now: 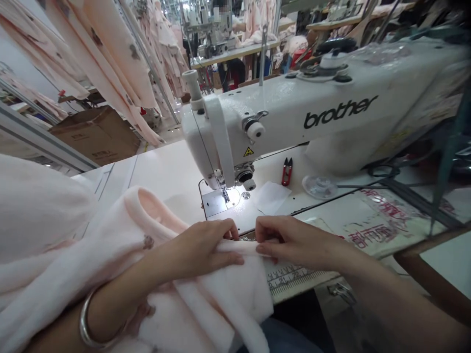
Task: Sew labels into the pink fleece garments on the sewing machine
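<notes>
A soft pale pink fleece garment (121, 230) lies across my lap and the front of the sewing table. My left hand (206, 247) pinches a folded edge of it, fingers closed on the fabric, a silver bangle on the wrist. Just to the right, my right hand (294, 240) pinches the same folded edge, its fingertips almost meeting the left hand's. Both hands are a short way in front of the needle and presser foot (225, 195) of a white Brother sewing machine (294, 113). A printed ruler strip (294, 277) runs along the table edge under the right hand.
Red thread snips (286, 171), a small white fabric piece (271, 196) and a clear plastic lid (319, 186) lie on the table by the machine. Pink garments (110, 63) hang at upper left over a cardboard box (95, 135). Another sewing station (221, 34) stands behind.
</notes>
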The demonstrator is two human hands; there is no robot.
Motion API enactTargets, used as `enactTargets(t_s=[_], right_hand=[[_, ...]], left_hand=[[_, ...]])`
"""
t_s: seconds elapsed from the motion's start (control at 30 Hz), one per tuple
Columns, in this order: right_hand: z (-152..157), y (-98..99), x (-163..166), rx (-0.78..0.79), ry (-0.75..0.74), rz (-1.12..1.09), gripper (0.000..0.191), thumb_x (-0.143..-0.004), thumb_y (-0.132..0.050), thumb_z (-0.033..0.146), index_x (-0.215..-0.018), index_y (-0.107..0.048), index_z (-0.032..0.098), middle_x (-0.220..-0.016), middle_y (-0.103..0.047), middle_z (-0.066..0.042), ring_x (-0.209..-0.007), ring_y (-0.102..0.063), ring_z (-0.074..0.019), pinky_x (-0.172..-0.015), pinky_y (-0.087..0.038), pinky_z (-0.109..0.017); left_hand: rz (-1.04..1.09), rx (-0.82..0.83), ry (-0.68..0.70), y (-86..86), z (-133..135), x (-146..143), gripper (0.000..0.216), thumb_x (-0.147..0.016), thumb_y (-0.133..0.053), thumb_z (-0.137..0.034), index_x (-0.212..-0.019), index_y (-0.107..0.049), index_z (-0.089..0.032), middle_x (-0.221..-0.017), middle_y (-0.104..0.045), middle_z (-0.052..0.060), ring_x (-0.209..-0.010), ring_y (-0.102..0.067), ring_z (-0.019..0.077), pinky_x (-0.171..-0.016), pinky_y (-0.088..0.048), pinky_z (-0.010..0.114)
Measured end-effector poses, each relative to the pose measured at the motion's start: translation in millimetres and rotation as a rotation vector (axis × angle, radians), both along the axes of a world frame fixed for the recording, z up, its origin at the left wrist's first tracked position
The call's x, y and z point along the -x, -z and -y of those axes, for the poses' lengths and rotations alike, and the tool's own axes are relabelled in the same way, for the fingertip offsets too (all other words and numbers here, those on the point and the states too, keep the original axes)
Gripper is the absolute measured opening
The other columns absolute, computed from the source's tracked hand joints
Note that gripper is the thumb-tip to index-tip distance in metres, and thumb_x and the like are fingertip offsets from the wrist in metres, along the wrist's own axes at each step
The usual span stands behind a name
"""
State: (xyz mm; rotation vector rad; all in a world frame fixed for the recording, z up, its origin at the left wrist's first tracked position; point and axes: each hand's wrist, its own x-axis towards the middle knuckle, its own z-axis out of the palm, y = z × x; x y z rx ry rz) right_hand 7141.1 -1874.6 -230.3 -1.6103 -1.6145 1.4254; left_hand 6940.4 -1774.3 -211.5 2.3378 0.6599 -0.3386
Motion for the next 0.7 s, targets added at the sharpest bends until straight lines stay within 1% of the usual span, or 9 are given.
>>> enactTargets(t_s=[0.1,0.17,0.23,0.3,0.4,0.47,0.53,0.6,0.7], right_hand=[[-5.5,-0.1,-2.2,0.029,-0.023,0.056,0.009,-0.079,-0.055,0.02,-0.072,-0.049,0.019,-0.062,-0.057,0.003,-0.058,-0.053,-0.0106,-0.052,-0.038,-0.021],[-8.1,-1.2,-3.7,0.041,-0.029,0.045,0.008,-0.079,-0.054,0.022,-0.073,-0.05,0.019,-0.064,-0.059,0.003,-0.059,-0.055,-0.0112,-0.051,-0.039,-0.021],[-10.4,-3.6,-4.9,0.066,-0.041,0.01,0.007,-0.079,-0.054,0.023,-0.075,-0.051,0.019,-0.066,-0.059,0.002,-0.061,-0.058,-0.0119,-0.052,-0.04,-0.022],[-12.2,-6.7,-6.0,0.078,-0.053,-0.008,0.007,-0.079,-0.055,0.024,-0.076,-0.051,0.019,-0.068,-0.06,0.002,-0.064,-0.06,-0.013,-0.053,-0.042,-0.022],[-13.3,-9.7,-8.2,0.063,-0.063,0.002,0.008,-0.079,-0.056,0.024,-0.075,-0.051,0.018,-0.068,-0.059,0.002,-0.065,-0.062,-0.0137,-0.053,-0.042,-0.022],[-12.5,-10.2,-10.3,0.053,-0.066,0.003,0.008,-0.078,-0.056,0.024,-0.075,-0.051,0.018,-0.069,-0.06,0.001,-0.065,-0.062,-0.0136,-0.053,-0.042,-0.022],[-10.8,-10.1,-12.4,0.05,-0.059,-0.014,0.008,-0.079,-0.056,0.025,-0.079,-0.052,0.019,-0.072,-0.061,0.001,-0.067,-0.062,-0.0141,-0.053,-0.043,-0.022],[-8.9,-10.3,-14.0,0.064,-0.05,-0.052,0.014,-0.079,-0.058,0.029,-0.087,-0.053,0.019,-0.077,-0.062,0.0,-0.07,-0.063,-0.0151,-0.053,-0.046,-0.022],[-5.9,-10.8,-14.9,0.105,-0.058,-0.049,0.016,-0.079,-0.058,0.031,-0.089,-0.056,0.018,-0.076,-0.062,-0.001,-0.065,-0.061,-0.0138,-0.051,-0.046,-0.022]], left_hand=[[-0.149,-0.127,0.005,0.5,-5.4,-0.1,0.046,-0.081,-0.046,-0.064,-0.093,-0.055,-0.02,-0.084,-0.061,0.004,-0.079,-0.055,0.0214,-0.064,-0.035,0.03],[-0.13,-0.133,0.033,-0.5,-5.8,-4.0,0.048,-0.081,-0.045,-0.065,-0.091,-0.057,-0.02,-0.081,-0.061,0.004,-0.077,-0.055,0.0208,-0.063,-0.034,0.029],[-0.053,-0.056,0.057,-1.5,-3.1,-10.9,0.045,-0.084,-0.043,-0.061,-0.09,-0.059,-0.02,-0.08,-0.061,0.002,-0.075,-0.055,0.018,-0.063,-0.035,0.028],[0.012,0.043,0.037,-1.9,0.9,-18.5,0.04,-0.087,-0.043,-0.055,-0.089,-0.061,-0.02,-0.08,-0.061,0.001,-0.073,-0.054,0.0153,-0.063,-0.037,0.026],[-0.006,0.208,-0.088,-1.5,5.4,-25.9,0.033,-0.086,-0.046,-0.049,-0.087,-0.06,-0.019,-0.076,-0.059,0.0,-0.065,-0.054,0.0122,-0.058,-0.039,0.023],[-0.063,0.353,-0.192,-0.8,6.6,-27.1,0.034,-0.084,-0.049,-0.051,-0.087,-0.058,-0.018,-0.069,-0.054,-0.002,-0.054,-0.051,0.0098,-0.05,-0.038,0.022],[-0.08,0.455,-0.274,0.4,7.1,-26.6,0.035,-0.082,-0.051,-0.052,-0.087,-0.056,-0.018,-0.067,-0.05,-0.004,-0.048,-0.047,0.0081,-0.045,-0.037,0.021],[-0.035,0.448,-0.291,1.7,7.9,-25.7,0.032,-0.081,-0.053,-0.05,-0.086,-0.056,-0.018,-0.069,-0.05,-0.003,-0.05,-0.046,0.0078,-0.045,-0.037,0.02],[0.061,0.32,-0.223,1.8,9.2,-24.0,0.024,-0.083,-0.053,-0.043,-0.087,-0.059,-0.019,-0.076,-0.057,-0.002,-0.062,-0.05,0.0094,-0.053,-0.037,0.02]])
